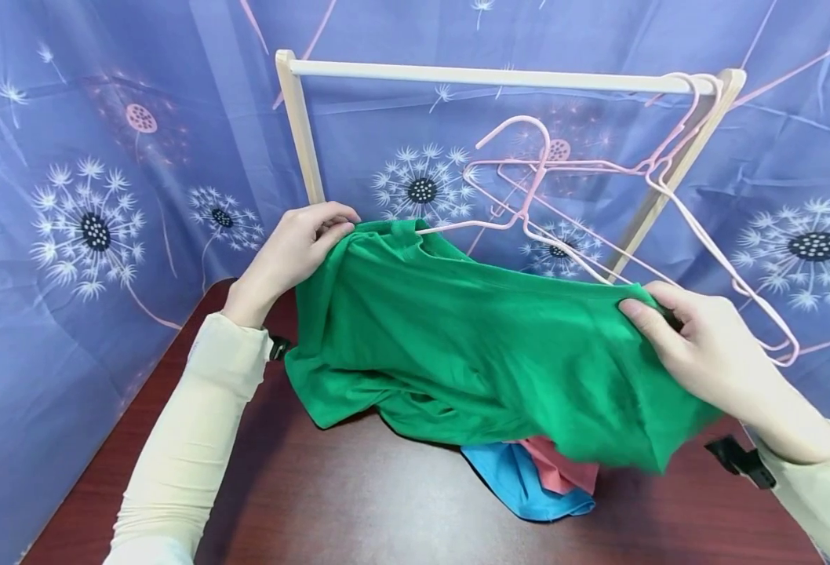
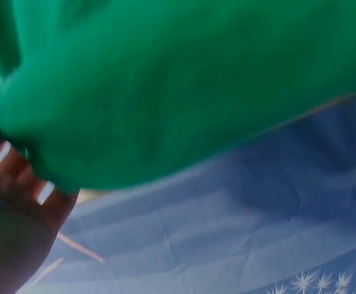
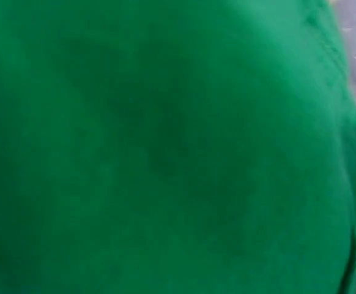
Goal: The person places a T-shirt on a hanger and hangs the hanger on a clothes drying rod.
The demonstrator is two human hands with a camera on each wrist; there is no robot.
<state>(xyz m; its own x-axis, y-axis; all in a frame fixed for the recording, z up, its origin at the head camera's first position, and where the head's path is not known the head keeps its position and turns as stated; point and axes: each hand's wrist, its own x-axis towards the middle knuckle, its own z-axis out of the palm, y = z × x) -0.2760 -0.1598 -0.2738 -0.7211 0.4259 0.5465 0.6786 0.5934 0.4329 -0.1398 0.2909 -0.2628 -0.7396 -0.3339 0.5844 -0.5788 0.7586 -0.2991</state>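
Note:
A green T-shirt (image 1: 471,337) is stretched between my two hands above the table. My left hand (image 1: 302,247) pinches its left shoulder, thumb toward me. At the other shoulder my right hand (image 1: 704,345) grips the fabric between thumb and fingers. A pink hanger (image 1: 528,200) has its hook standing up out of the neckline, and its arms run into the shirt, their ends hidden. In the left wrist view the left hand (image 2: 28,196) holds the edge of the green cloth (image 2: 166,92). Green cloth (image 3: 166,147) fills nearly all of the right wrist view.
Behind the shirt stands a rack with a white rail (image 1: 500,76) and wooden posts. Pink hangers (image 1: 658,166) hang at its right end, close to my right hand. Blue cloth (image 1: 521,482) and coral cloth (image 1: 556,467) lie on the dark red table (image 1: 358,502), partly under the shirt.

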